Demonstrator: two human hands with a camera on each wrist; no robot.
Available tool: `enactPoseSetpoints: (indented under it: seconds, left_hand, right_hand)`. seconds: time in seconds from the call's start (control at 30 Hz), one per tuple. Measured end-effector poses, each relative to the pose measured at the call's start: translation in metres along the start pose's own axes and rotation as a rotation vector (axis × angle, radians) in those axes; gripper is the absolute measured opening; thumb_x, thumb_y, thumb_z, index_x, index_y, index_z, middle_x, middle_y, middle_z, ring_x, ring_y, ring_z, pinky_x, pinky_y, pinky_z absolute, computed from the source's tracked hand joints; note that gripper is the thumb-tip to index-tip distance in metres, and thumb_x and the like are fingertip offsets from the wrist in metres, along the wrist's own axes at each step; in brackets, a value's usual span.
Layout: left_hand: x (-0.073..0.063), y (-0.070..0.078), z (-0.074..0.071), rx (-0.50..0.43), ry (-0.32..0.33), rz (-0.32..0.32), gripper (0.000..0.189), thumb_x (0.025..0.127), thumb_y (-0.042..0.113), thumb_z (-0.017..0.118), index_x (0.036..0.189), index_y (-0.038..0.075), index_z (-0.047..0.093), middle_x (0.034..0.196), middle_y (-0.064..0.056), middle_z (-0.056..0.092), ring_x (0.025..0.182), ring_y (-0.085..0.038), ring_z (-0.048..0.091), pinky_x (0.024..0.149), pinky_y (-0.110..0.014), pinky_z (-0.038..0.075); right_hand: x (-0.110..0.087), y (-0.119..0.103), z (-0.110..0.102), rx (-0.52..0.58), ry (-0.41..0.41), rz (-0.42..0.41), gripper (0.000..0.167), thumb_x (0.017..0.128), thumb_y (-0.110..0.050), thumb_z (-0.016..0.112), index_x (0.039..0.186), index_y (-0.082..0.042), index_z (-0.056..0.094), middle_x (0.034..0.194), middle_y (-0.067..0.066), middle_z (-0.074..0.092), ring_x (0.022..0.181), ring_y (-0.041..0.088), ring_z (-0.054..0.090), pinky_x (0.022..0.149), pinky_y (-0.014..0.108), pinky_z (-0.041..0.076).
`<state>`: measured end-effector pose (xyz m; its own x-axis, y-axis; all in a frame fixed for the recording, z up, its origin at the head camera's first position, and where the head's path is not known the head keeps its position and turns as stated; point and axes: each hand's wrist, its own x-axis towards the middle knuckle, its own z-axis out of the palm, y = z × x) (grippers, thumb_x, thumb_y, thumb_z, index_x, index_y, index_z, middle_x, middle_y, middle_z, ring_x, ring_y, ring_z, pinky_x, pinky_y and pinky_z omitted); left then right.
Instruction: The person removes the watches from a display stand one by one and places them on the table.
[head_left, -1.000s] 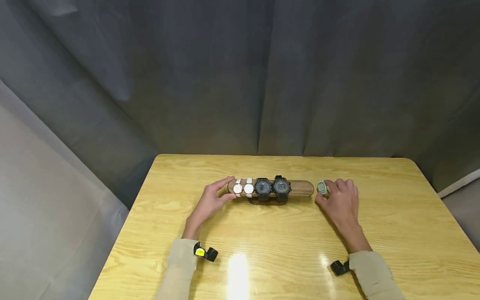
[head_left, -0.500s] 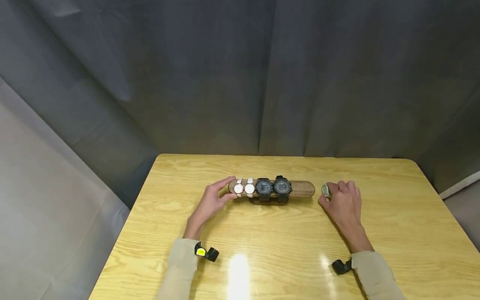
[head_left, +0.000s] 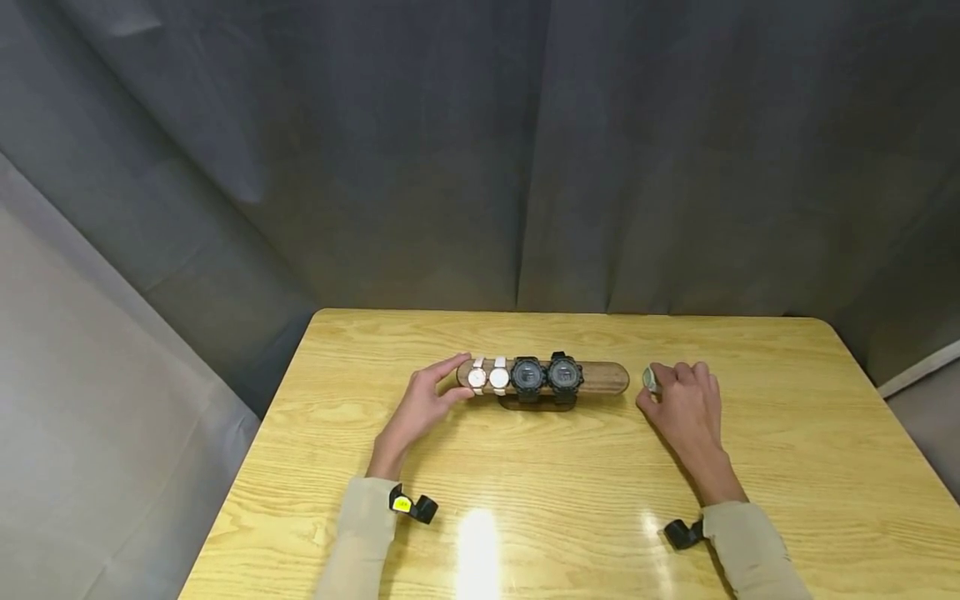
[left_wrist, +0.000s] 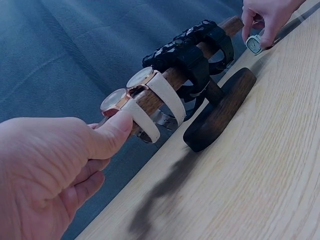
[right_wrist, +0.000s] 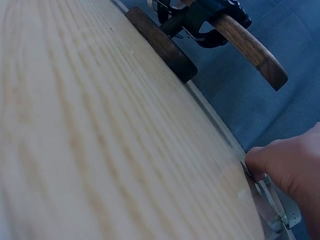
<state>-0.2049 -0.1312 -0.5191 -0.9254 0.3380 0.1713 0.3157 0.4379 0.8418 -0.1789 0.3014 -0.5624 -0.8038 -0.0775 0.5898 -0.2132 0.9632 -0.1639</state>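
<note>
A wooden watch stand (head_left: 604, 377) has a raised bar on a dark base (left_wrist: 220, 112). Two white-strapped watches, an outer one (head_left: 477, 377) and an inner one (head_left: 498, 377), circle its left part. Right of them sit two chunky black watches, one (head_left: 528, 377) beside the other (head_left: 565, 375). My left hand (head_left: 420, 407) grips the bar's left end between thumb and fingers, the thumb against the outermost white watch. Just beyond the bar's bare right end, my right hand (head_left: 686, 408) pinches a pale green watch (head_left: 650, 380), apart from the stand. Fingers partly cover that watch.
The stand rests on a light wooden table (head_left: 555, 475), towards its far side. Behind the table's back edge hangs a dark grey curtain (head_left: 420, 167). Each wrist carries a small black camera, such as the left camera (head_left: 424, 508).
My right hand has shifted slightly right with the green watch, away from the bar's end, and the watch face has turned. My left hand has kept its grip on the stand.
</note>
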Motion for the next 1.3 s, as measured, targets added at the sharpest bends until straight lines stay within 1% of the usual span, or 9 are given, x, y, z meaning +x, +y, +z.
enactPoseSetpoints:
  seconds: [0.13,0.27,0.37,0.5,0.67,0.87,0.97,1.1,1.3]
  left_hand:
    - [0.001,0.0,0.0,-0.002,0.002,0.01,0.061,0.091,0.016,0.079,0.148,0.009,0.059,0.152,-0.009,0.057,0.144,-0.029,0.049,0.12,-0.045,0.038]
    - [0.002,0.0,0.0,0.0,0.004,0.013,0.06,0.091,0.015,0.08,0.147,0.007,0.06,0.151,-0.01,0.058,0.144,-0.028,0.05,0.121,-0.043,0.038]
    - [0.002,0.0,0.0,0.003,0.002,0.005,0.06,0.091,0.015,0.08,0.147,0.008,0.059,0.151,-0.01,0.058,0.144,-0.028,0.05,0.121,-0.043,0.038]
    - [0.002,-0.001,0.0,0.006,-0.001,0.006,0.06,0.091,0.014,0.08,0.147,0.007,0.059,0.151,-0.01,0.058,0.144,-0.028,0.05,0.121,-0.043,0.038]
    - [0.002,0.0,-0.001,0.01,0.003,0.011,0.061,0.091,0.014,0.08,0.147,0.007,0.059,0.151,-0.01,0.057,0.144,-0.029,0.05,0.12,-0.042,0.038]
    - [0.001,0.0,0.0,0.014,0.008,0.007,0.061,0.091,0.015,0.08,0.148,0.009,0.059,0.151,-0.01,0.057,0.144,-0.028,0.05,0.121,-0.042,0.038]
    - [0.001,0.0,0.0,0.011,0.01,0.01,0.06,0.091,0.015,0.08,0.148,0.009,0.059,0.151,-0.01,0.057,0.144,-0.028,0.05,0.12,-0.042,0.039]
    - [0.001,0.0,0.0,0.007,0.012,0.012,0.06,0.091,0.015,0.08,0.147,0.008,0.059,0.151,-0.01,0.057,0.143,-0.028,0.051,0.12,-0.043,0.039]
    - [0.002,-0.001,0.001,0.008,0.012,0.014,0.061,0.091,0.014,0.08,0.147,0.008,0.059,0.151,-0.011,0.057,0.143,-0.03,0.051,0.12,-0.045,0.039]
  right_hand:
    - [0.0,0.0,0.0,0.036,0.0,0.031,0.039,0.079,-0.02,0.075,0.111,0.003,0.075,0.086,0.023,0.066,0.073,0.036,0.04,0.063,0.045,0.032]
    - [0.002,-0.002,0.0,0.093,0.026,0.058,0.043,0.082,-0.024,0.075,0.114,0.004,0.075,0.085,0.023,0.066,0.073,0.037,0.042,0.065,0.047,0.033]
    - [0.004,-0.004,0.0,0.158,0.053,0.077,0.043,0.082,-0.022,0.076,0.115,0.005,0.075,0.079,0.019,0.063,0.074,0.037,0.045,0.066,0.048,0.036]
    - [0.006,-0.007,-0.001,0.259,0.083,0.088,0.039,0.083,-0.015,0.077,0.115,0.006,0.075,0.073,0.012,0.055,0.073,0.033,0.047,0.071,0.049,0.039]
    - [0.01,-0.011,-0.003,0.372,0.143,0.057,0.035,0.084,-0.011,0.076,0.114,0.008,0.074,0.07,0.01,0.05,0.071,0.025,0.043,0.075,0.044,0.039]
    - [0.014,-0.02,-0.005,0.525,0.211,0.021,0.031,0.084,-0.008,0.074,0.111,0.006,0.076,0.07,0.013,0.049,0.071,0.023,0.04,0.071,0.032,0.032]
    - [0.016,-0.026,-0.008,0.584,0.231,0.004,0.031,0.084,-0.008,0.073,0.112,0.005,0.076,0.071,0.013,0.05,0.071,0.023,0.041,0.071,0.029,0.031]
    - [0.019,-0.034,-0.013,0.623,0.254,-0.02,0.032,0.082,-0.008,0.073,0.112,0.002,0.077,0.071,0.013,0.052,0.069,0.025,0.042,0.07,0.027,0.031]
    - [0.022,-0.046,-0.016,0.628,0.224,-0.058,0.036,0.079,-0.01,0.076,0.113,0.002,0.076,0.072,0.013,0.051,0.071,0.025,0.044,0.071,0.026,0.031]
